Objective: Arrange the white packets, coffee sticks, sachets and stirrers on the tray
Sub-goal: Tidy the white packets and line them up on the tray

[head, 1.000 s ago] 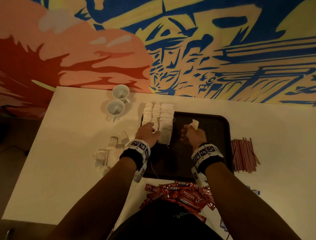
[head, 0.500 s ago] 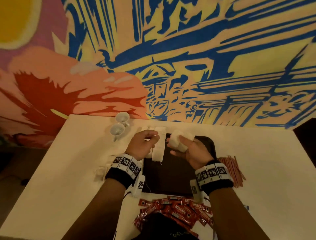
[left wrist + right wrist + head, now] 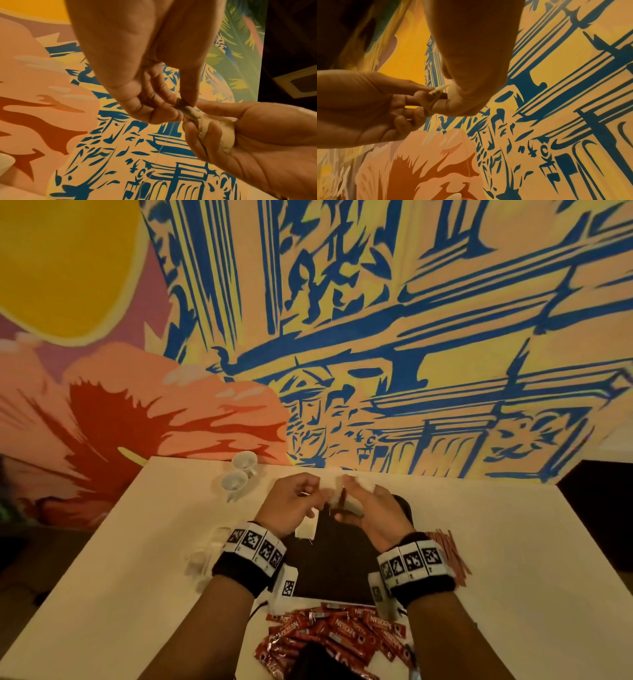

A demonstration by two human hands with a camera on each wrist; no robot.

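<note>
Both hands are raised above the dark tray (image 3: 342, 563) and share one small white packet (image 3: 363, 483). In the left wrist view the right hand (image 3: 205, 129) cups the packet (image 3: 216, 129), while my left hand (image 3: 180, 108) pinches its end between thumb and fingers. A thin thread (image 3: 161, 147) hangs from it. In the head view the left hand (image 3: 308, 495) and right hand (image 3: 352, 491) meet over the tray's far edge. Below the left hand, white packets (image 3: 306, 530) lie on the tray. Red coffee sticks (image 3: 342, 635) are piled at the table's near edge. The stirrers (image 3: 450, 556) lie to the right of the tray.
Two white cups (image 3: 236, 481) stand at the table's back left. Loose white packets (image 3: 209, 553) lie on the table (image 3: 531, 577) left of the tray. A painted wall rises right behind the table's far edge.
Both hands rose off the tray. The left hand left the row of packets and now pinches the packet that the right hand carries. The head view tilted up toward the wall.
</note>
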